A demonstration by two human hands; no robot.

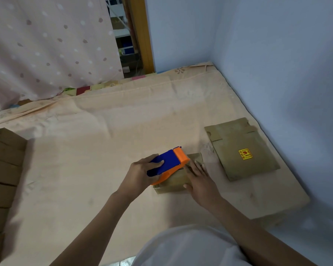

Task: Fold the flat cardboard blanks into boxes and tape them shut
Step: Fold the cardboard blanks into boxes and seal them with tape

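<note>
While the left hand (pixel 142 170) curls its fingers round the blue-and-orange tape dispenser (pixel 167 163), the right hand (pixel 199 179) lies with straight, relaxed fingers pressed flat on the small cardboard box (pixel 173 184). The dispenser rests on that box's top, its orange nose just beside the right fingertips. The box looks folded shut, so I cannot tell whether anything is inside. Beyond the box, against the blue wall, lies a stack of flat cardboard blanks (pixel 240 148), the top one bearing a yellow sticker (pixel 245 153). Well apart from the box on its other side stand stacked finished boxes (pixel 4 169). Everything sits on a peach sheet (pixel 104 131).
</note>
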